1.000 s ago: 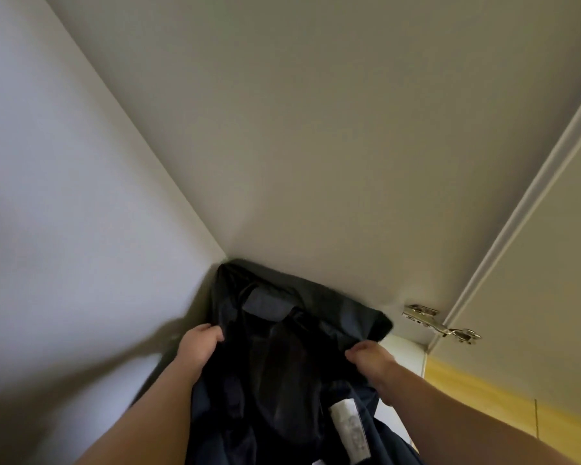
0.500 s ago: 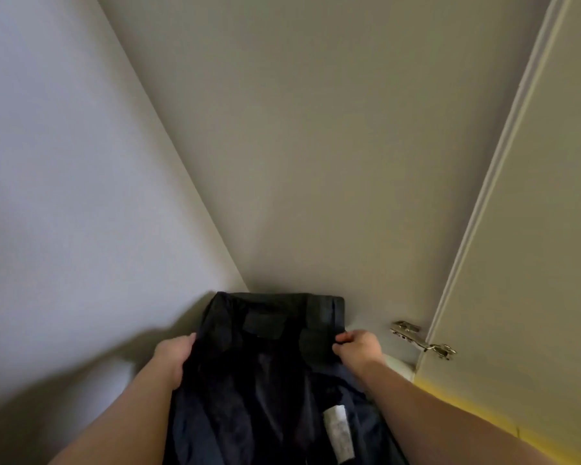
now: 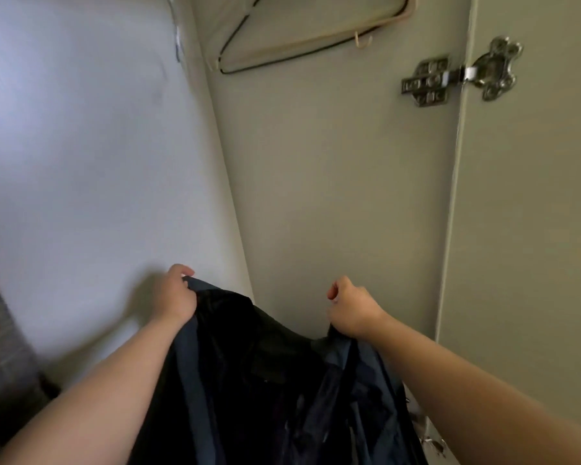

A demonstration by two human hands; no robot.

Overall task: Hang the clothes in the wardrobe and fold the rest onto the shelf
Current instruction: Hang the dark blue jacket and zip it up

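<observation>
Left hand has its fingers curled tight on the top-left corner of the navy garment. Right hand is fisted too, gripping the cloth bunched under its palm at the top-right. I'm holding the garment in the air at lower centre, inside the open wardrobe, close to the corner where the pale back wall meets the side panel; can't tell if it touches either. The top edge runs left to right between the fists and sags in the middle, with the dark lining facing me. The body hangs down toward the bottom of the view, so the long axis is roughly vertical and the top end points up toward the rail area. Key relation: the hangers, one beige and one black wire, sit well above and beyond both hands, roughly centred between them, so neither hand is clearly nearer. My guess is one hand must let go to fetch a hanger. Door hinge is at upper right, on the door.
</observation>
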